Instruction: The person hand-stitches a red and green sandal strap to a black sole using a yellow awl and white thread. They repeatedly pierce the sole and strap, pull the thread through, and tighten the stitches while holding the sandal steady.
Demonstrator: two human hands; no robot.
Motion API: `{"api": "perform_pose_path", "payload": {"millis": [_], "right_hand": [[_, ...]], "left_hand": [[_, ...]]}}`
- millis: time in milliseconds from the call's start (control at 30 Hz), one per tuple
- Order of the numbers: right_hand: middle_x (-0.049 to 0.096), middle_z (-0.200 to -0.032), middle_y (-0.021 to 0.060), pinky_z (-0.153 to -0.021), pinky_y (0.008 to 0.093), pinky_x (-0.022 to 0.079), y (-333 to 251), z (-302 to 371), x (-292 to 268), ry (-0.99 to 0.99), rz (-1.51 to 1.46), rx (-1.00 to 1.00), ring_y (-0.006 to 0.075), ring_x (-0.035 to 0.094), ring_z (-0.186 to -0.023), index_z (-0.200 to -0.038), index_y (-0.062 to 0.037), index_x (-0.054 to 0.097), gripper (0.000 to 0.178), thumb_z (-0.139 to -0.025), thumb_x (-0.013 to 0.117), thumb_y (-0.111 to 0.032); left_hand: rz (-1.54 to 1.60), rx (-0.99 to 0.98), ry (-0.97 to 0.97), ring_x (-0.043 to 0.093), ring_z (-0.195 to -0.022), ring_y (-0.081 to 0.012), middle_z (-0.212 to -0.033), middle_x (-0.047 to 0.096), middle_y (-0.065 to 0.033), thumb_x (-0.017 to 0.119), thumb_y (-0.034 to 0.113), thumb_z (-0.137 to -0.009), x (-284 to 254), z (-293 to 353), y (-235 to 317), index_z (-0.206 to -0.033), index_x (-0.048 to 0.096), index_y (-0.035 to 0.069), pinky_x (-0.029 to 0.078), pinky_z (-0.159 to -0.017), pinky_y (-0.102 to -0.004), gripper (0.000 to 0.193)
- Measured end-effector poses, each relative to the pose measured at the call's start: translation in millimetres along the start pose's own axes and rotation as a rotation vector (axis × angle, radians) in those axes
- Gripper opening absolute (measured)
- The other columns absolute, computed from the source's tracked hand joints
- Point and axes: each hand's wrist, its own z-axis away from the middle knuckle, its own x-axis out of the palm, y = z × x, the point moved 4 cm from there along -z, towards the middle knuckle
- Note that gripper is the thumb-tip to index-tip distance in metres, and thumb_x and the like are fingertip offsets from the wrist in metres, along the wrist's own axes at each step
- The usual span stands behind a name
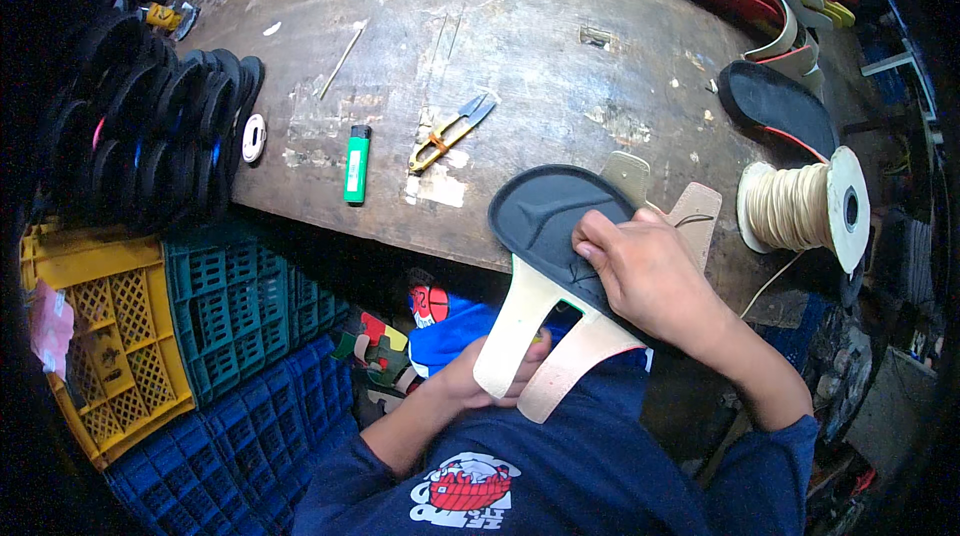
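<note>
A black sandal sole (540,201) with pale straps (520,326) hanging from its near side lies tilted over the table's front edge. My right hand (640,266) presses on the sole in a closed fist; whatever it grips is hidden. Short dark thread ends stick up from the sole beside its fingers, and a dark loop shows behind the hand by the far-side straps (695,216). Below the sole, my left hand (490,371) is behind the pale straps with its fingers curled, mostly covered, so what they hold is not visible.
A spool of cream cord (790,206) stands at right, near another sole (775,106) and stacked soles. Yellow-handled thread snips (450,134), a green lighter (357,166) and a thin stick (342,61) lie on the table. Black soles (150,116) and plastic crates (240,306) fill the left.
</note>
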Motion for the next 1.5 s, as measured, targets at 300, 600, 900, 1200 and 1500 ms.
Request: {"api": "perform_pose_path", "payload": {"millis": [300,600,900,1200,1500], "right_hand": [[0.064,-0.067,0.0149,-0.076,0.0484,0.047,-2.0,1.5,2.0,0.007,0.015,0.004,0.0385,0.064,-0.070,-0.102,-0.0090,0.053,0.014,-0.101,0.055,-0.023],[0.069,-0.080,0.0164,-0.081,0.0451,0.047,-11.4,2.9,-6.4,-0.087,-0.002,0.059,0.0372,0.065,-0.082,-0.103,-0.0071,0.064,0.046,-0.087,0.073,-0.049],[0.063,-0.068,0.0046,-0.065,0.0346,0.043,-0.4,9.9,7.9,0.114,-0.306,-0.002,0.0175,0.061,-0.068,-0.076,-0.0030,0.068,0.032,-0.091,0.073,-0.031],[0.072,-0.105,0.0050,-0.077,0.0250,0.055,55.1,41.0,21.7,0.186,-1.352,0.235,0.0104,0.068,-0.089,-0.120,0.0036,0.065,0.037,-0.095,0.068,-0.023],[0.072,-0.098,0.0039,-0.066,0.0231,0.053,33.5,41.4,27.0,0.347,-1.465,0.234,0.0086,0.066,-0.078,-0.115,-0.0001,0.069,0.030,-0.093,0.074,-0.020]], "left_hand": [[-0.991,0.231,0.410,0.042,-0.051,-0.0071,-0.068,0.046,0.0021,0.047,0.031,-0.106,4.3,11.4,-14.3,-0.105,0.052,0.007,0.033,-0.046,-0.0231,0.024],[-0.697,-0.134,0.275,0.033,-0.053,-0.0064,-0.068,0.037,0.0051,0.044,0.037,-0.110,-0.8,46.4,10.4,-0.092,0.051,0.009,0.027,-0.047,-0.0242,0.033],[-1.939,-0.215,-0.075,0.069,-0.088,-0.0418,-0.092,0.071,-0.0212,0.070,0.024,-0.088,65.6,-6.1,52.4,-0.106,0.066,0.005,0.054,-0.076,-0.0491,0.026],[-1.530,0.823,0.236,0.064,-0.085,-0.0213,-0.093,0.064,-0.0106,0.082,0.010,-0.083,111.7,-25.3,81.2,-0.093,0.061,0.002,0.050,-0.078,-0.0322,0.025],[-1.488,1.073,0.291,0.064,-0.079,-0.0275,-0.087,0.063,-0.0139,0.070,0.007,-0.091,117.3,-44.4,86.3,-0.096,0.063,0.001,0.050,-0.074,-0.0350,0.011]]}}
